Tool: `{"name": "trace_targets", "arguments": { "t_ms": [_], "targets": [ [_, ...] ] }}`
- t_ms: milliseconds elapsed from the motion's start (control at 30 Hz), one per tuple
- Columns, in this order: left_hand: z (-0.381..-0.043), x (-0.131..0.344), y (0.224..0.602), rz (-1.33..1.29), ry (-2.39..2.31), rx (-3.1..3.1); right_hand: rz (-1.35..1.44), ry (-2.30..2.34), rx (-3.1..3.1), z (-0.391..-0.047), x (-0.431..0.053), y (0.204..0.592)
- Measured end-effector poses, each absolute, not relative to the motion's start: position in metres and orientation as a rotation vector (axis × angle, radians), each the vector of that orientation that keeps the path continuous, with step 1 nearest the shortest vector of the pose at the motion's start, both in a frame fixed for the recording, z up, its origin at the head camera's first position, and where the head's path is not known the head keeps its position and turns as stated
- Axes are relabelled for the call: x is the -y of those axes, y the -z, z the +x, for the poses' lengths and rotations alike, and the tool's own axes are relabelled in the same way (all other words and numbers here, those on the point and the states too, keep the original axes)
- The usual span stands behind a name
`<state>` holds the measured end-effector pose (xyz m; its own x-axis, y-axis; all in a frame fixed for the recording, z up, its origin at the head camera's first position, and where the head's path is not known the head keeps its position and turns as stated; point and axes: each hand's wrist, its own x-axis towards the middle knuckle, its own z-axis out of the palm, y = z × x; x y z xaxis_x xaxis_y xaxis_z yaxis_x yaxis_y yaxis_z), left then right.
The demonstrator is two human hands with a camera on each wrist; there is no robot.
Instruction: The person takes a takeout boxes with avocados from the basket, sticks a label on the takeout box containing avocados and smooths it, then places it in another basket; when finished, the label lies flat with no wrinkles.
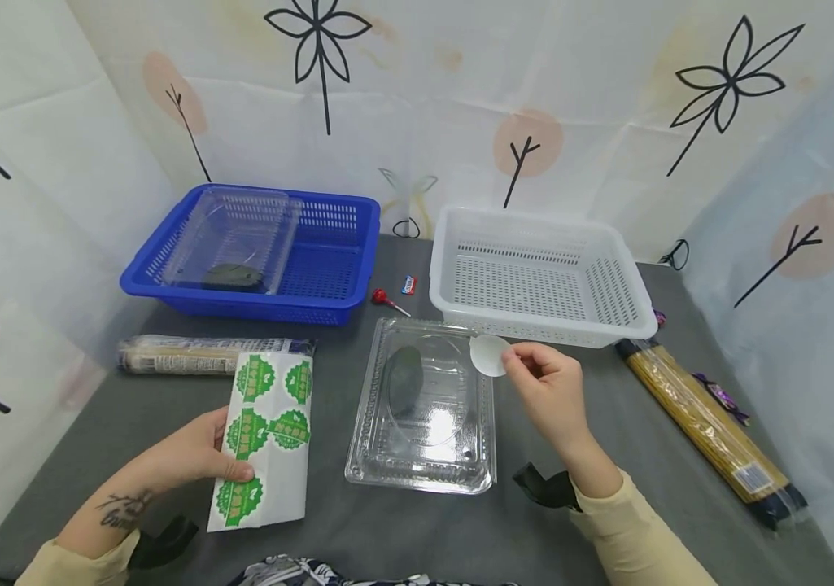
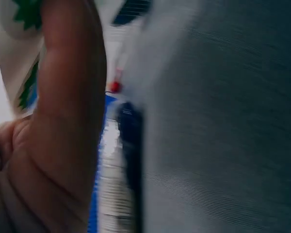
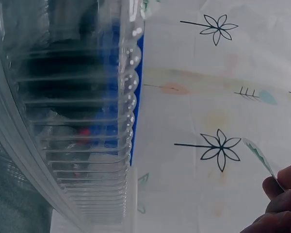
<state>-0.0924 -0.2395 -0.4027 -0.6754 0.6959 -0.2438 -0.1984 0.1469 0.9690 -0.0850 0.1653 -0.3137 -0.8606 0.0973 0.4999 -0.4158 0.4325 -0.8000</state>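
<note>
In the head view my left hand point(image 1: 193, 449) holds a white sheet of round green stickers point(image 1: 281, 472), its thumb lying on the front. My right hand point(image 1: 552, 399) pinches a single round sticker point(image 1: 489, 356) between thumb and fingertips, its pale side towards the head camera. That sticker overlaps the upper right corner of a closed clear plastic clamshell box point(image 1: 420, 480), which holds a dark green oval thing point(image 1: 405, 379). The right wrist view has the sticker point(image 3: 261, 156) edge-on, with green on one face, beside the box's ribbed wall point(image 3: 77, 102).
A blue basket point(image 1: 255, 308) at the back left holds another clear box point(image 1: 241, 220). Right of it are a red lollipop point(image 1: 380, 296), a small wrapped candy point(image 1: 408, 285) and a white basket point(image 1: 534, 325). Noodle packs lie at left point(image 1: 182, 356) and right point(image 1: 709, 423).
</note>
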Motion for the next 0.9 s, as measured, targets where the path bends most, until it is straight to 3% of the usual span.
{"name": "trace_targets", "arguments": {
  "t_ms": [133,300,567,900],
  "targets": [
    [-0.093,0.243,0.421,0.430,-1.560,-1.627,0.282,-1.444,2.206,-0.091,-0.170,0.323],
    [-0.092,0.241,0.422,0.221,-1.319,-1.954,0.295,-1.440,2.211,-0.095,-0.173,0.334],
    [-0.097,0.237,0.357,0.189,-0.619,-2.661,0.473,-1.539,2.138,-0.093,-0.169,0.331],
    [-0.113,0.143,0.331,0.603,-1.464,-2.444,0.803,-1.515,2.023,-0.109,-0.168,0.340]
  ]
}}
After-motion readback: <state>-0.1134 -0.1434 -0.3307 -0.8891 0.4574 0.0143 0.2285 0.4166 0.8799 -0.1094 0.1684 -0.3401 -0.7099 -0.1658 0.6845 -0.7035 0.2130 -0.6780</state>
